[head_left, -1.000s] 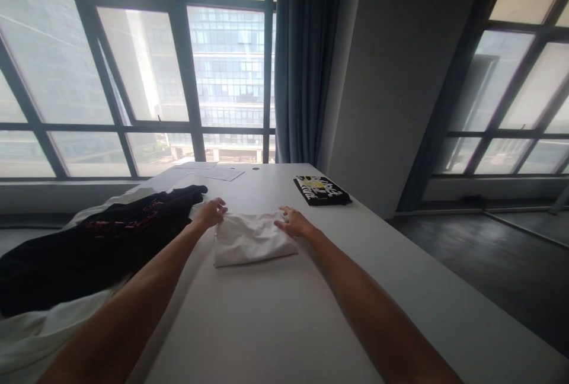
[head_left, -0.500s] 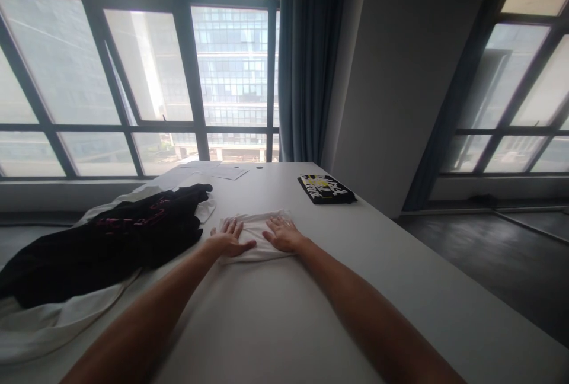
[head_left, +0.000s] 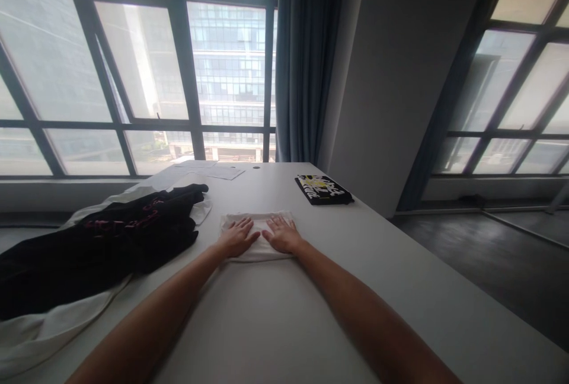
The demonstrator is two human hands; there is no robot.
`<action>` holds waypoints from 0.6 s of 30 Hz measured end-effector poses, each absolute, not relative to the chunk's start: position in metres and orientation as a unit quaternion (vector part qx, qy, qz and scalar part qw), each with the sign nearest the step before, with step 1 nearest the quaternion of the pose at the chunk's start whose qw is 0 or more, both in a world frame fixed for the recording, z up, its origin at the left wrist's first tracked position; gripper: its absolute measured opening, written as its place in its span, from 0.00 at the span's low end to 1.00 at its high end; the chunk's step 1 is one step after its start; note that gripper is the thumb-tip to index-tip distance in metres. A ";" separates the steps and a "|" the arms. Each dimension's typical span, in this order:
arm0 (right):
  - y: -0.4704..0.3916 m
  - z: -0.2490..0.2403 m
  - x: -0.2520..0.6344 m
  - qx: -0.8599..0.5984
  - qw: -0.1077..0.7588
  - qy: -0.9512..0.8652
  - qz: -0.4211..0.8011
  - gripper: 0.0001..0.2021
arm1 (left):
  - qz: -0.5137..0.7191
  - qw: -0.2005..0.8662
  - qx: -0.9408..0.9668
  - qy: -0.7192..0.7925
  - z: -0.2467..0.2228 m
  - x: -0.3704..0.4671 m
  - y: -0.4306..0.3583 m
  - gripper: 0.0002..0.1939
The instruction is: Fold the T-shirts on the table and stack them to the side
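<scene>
White cloth (head_left: 256, 221): folded into a small flat rectangle, lying mid-surface (head_left: 284, 313), just right of a dark garment heap (head_left: 102, 242). Left hand (head_left: 237, 237) and right hand (head_left: 281, 234) rest palm-down on it, fingers spread; neither grip closed on anything.

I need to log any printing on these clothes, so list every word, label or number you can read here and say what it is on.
Nothing can be read for certain.
Folded black garment: white and yellow print, too blurred to read.
Black garment in the pile at the left: pink lettering, too blurred to read.
Papers at the far end of the table: too small to tell.
Folded white cloth under the left hand and right hand: no print shows.
</scene>
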State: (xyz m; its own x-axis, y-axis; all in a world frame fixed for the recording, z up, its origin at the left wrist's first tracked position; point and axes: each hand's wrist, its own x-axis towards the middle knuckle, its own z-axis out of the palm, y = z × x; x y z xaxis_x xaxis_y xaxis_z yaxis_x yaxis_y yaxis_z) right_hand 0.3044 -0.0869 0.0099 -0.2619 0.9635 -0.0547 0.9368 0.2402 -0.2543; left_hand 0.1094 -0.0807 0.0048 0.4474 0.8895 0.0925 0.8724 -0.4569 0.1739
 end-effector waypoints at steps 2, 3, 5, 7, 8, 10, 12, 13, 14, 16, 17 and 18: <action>-0.081 0.009 0.312 -0.620 0.052 -0.772 0.134 0.37 | 0.085 0.047 0.832 0.546 0.003 0.096 -0.074 0.37; -0.079 0.009 0.317 -0.629 0.052 -0.763 0.138 0.38 | 0.083 0.048 0.821 0.563 0.002 0.088 -0.071 0.38; -0.074 0.007 0.325 -0.651 0.054 -0.744 0.142 0.39 | 0.079 0.059 0.797 0.596 0.000 0.076 -0.066 0.39; -0.071 0.005 0.332 -0.666 0.058 -0.730 0.143 0.39 | 0.081 0.066 0.784 0.612 -0.001 0.069 -0.064 0.40; -0.070 0.004 0.334 -0.670 0.063 -0.727 0.141 0.39 | 0.085 0.062 0.780 0.617 -0.001 0.068 -0.064 0.40; -0.069 0.004 0.335 -0.675 0.080 -0.723 0.126 0.37 | 0.102 0.042 0.771 0.628 0.001 0.071 -0.067 0.38; -0.071 0.005 0.332 -0.673 0.114 -0.725 0.092 0.34 | 0.130 0.006 0.770 0.624 0.003 0.078 -0.071 0.36; -0.071 0.006 0.330 -0.667 0.134 -0.729 0.072 0.33 | 0.145 -0.013 0.778 0.611 0.004 0.083 -0.074 0.35; -0.072 0.007 0.327 -0.656 0.148 -0.738 0.057 0.32 | 0.156 -0.027 0.790 0.592 0.005 0.088 -0.077 0.34; -0.074 0.008 0.323 -0.629 0.147 -0.762 0.058 0.32 | 0.156 -0.032 0.821 0.549 0.006 0.100 -0.084 0.33; -0.074 0.008 0.322 -0.619 0.129 -0.771 0.075 0.33 | 0.144 -0.021 0.833 0.534 0.005 0.105 -0.088 0.34; -0.075 0.008 0.322 -0.614 0.106 -0.776 0.097 0.34 | 0.127 -0.005 0.841 0.526 0.004 0.108 -0.091 0.35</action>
State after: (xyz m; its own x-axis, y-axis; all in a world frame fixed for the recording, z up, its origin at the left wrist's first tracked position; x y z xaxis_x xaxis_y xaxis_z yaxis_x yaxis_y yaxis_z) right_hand 0.3218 -0.0747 0.0082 -0.2246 0.9734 0.0457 0.9323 0.2283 -0.2807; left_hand 0.1082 -0.0909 0.0040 0.4148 0.8832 0.2189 0.8857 -0.4470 0.1251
